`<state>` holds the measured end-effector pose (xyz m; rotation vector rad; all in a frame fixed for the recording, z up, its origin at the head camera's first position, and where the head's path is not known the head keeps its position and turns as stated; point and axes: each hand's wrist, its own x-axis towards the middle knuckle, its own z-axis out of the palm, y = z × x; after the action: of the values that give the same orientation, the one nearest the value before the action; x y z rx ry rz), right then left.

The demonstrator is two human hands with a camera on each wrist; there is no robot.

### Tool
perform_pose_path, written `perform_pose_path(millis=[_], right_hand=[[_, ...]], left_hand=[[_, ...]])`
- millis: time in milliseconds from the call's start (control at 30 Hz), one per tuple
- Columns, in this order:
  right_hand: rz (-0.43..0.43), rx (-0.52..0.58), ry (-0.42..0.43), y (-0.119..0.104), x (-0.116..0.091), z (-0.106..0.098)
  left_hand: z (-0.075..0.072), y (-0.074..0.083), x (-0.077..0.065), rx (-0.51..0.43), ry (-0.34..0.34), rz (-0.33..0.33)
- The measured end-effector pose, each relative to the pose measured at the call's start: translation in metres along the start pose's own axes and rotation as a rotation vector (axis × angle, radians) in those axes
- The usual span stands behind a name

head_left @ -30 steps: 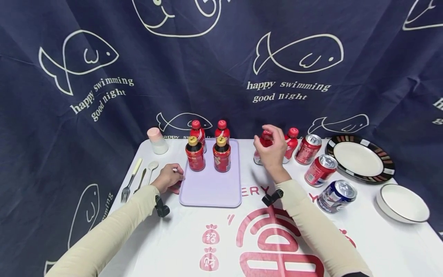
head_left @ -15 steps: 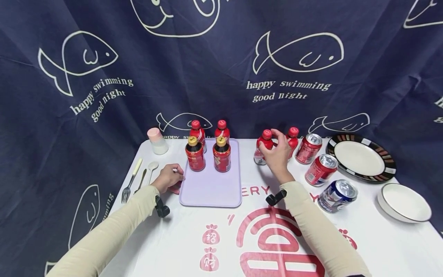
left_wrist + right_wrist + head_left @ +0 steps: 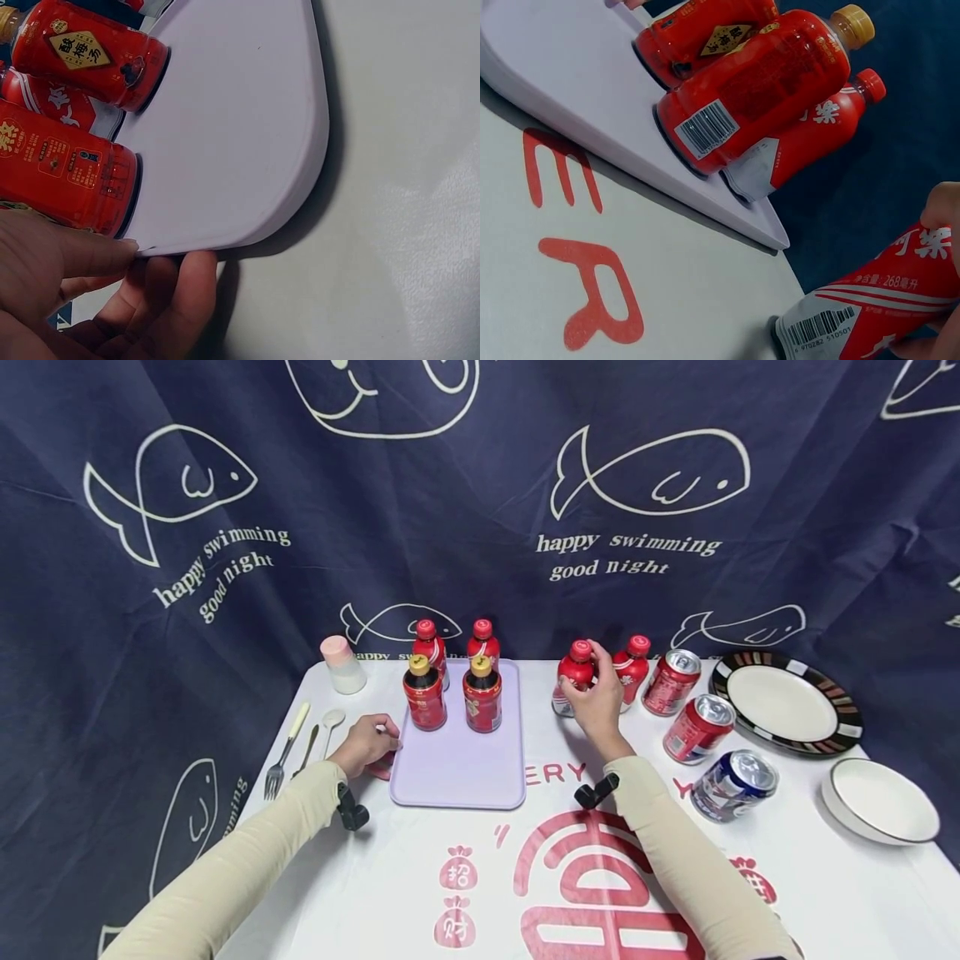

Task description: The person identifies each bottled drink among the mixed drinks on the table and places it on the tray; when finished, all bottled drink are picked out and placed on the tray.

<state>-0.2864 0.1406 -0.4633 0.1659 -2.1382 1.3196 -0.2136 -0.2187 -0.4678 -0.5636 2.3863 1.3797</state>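
Observation:
My left hand (image 3: 366, 745) pinches the left rim of a lilac tray (image 3: 457, 777). In the left wrist view the thumb lies on top of the rim, with fingers (image 3: 196, 289) curled against its outer side. Two yellow-capped dark drink bottles with red labels (image 3: 425, 700) stand on the tray, and two red-capped cola bottles (image 3: 483, 647) stand behind them. To the tray's right, my right hand (image 3: 602, 703) grips another red-capped cola bottle (image 3: 573, 672) from its right side. This bottle (image 3: 832, 315) looks upright on the table, its upper part covered by fingers.
Another red-capped bottle (image 3: 631, 670) stands just right of my right hand. Beyond it are two red cans (image 3: 699, 729), a blue can (image 3: 732, 787), a dark-rimmed plate (image 3: 780, 702) and a white bowl (image 3: 877, 802). At left lie a fork (image 3: 283, 752), a spoon (image 3: 331, 720) and a pink-lidded jar (image 3: 345, 668).
My right hand has come down from above the cola bottle to its right side, and its fingers have closed round it. My left hand stays on the tray rim.

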Motion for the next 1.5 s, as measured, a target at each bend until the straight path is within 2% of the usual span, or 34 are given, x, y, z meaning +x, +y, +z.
perform_pose_path(millis=[267,433,667,900,1300,1500], right_hand=[[0.025,-0.050,-0.035,0.000,0.000,0.000],[0.025,-0.023,-0.046,-0.004,-0.002,0.001],[0.048,0.000,-0.098,-0.014,-0.016,0.000],[0.057,0.047,-0.153,-0.041,-0.034,-0.002],[0.084,0.151,-0.354,-0.086,-0.055,0.004],[0.041,0.253,-0.433,-0.131,-0.065,0.009]], left_hand=[[-0.001,0.001,0.000,0.000,0.000,0.006],[-0.001,0.000,-0.001,-0.015,-0.007,0.023],[-0.002,-0.003,-0.002,-0.030,-0.023,0.024],[-0.002,-0.002,0.000,-0.022,-0.009,0.021],[-0.001,-0.004,0.003,-0.034,-0.024,0.034],[-0.001,-0.003,0.001,-0.039,-0.024,0.036]])
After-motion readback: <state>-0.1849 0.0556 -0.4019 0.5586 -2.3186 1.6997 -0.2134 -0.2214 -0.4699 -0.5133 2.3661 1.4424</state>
